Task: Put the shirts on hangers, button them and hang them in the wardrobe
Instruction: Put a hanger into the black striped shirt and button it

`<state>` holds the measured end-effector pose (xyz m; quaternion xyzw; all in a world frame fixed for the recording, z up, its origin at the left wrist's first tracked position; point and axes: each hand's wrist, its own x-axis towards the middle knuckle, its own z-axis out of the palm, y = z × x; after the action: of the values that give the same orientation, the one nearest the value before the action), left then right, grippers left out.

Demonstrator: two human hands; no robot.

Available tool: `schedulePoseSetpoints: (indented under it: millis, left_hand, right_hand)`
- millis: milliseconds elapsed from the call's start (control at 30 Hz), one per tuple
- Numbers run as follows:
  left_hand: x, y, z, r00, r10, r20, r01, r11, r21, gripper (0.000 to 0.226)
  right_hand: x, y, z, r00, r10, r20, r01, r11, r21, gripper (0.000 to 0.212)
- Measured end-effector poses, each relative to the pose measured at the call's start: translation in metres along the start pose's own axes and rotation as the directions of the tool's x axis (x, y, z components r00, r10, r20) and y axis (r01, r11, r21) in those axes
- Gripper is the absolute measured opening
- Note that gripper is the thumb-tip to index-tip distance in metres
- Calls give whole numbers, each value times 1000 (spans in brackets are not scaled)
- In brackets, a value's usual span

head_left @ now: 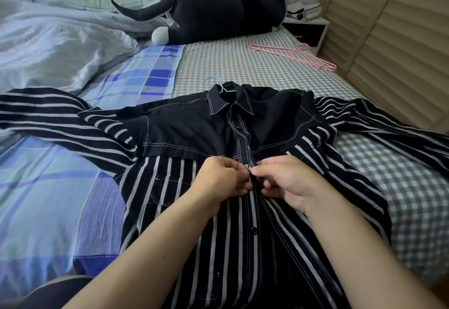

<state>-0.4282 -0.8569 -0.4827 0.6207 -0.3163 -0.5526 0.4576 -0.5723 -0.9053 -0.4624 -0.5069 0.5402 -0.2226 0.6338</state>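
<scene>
From the head camera, I see the black striped shirt [218, 163] spread face-up on the bed [255, 65], its collar away from me and a blue hanger [220, 85] already inside it, hook poking out past the collar. My left hand [226, 177] and right hand [284, 180] meet at the shirt's placket [251, 180], about chest height; the fingers [243, 175] of both are curled and pinching the two front edges together, clamped on the fabric around what I take to be a button (too small to make out under the fingertips). The placket above looks closed; below my hands it gapes, with a loose button [254, 229] showing. So I judge I am midway through the buttoning step. Next I must work this button through its hole, then shift both hands down toward me to the next one, keeping the edges aligned. Spare pink hangers [298, 57] lie well apart near the far right edge, and a plush cat [213, 14] rests beyond.
</scene>
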Motion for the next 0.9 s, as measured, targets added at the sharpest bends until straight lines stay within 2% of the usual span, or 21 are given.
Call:
schedulePoseSetpoints:
  millis: [167,333,433,667,900]
  left_hand:
    - [-1,3,-7,998,-27,51,29,998,-51,7]
    - [-1,1,-7,998,-8,58,12,998,-69,9]
    - [0,0,-6,999,7,38,-4,998,-67,9]
    - [-2,-4,0,997,62,-53,-62,998,-4,6]
    - [-1,-7,4,983,115,-146,-109,993,49,13]
  right_hand:
    - [-3,6,9,993,-64,-99,61,997,-37,6]
    - [-5,6,4,998,-44,-47,43,999,-25,5]
    - [-4,5,-1,1000,-18,11,19,1000,-9,10]
    - [-7,6,0,1000,-30,9,30,1000,10,18]
    - [-14,8,0,996,-81,27,83,993,-85,19]
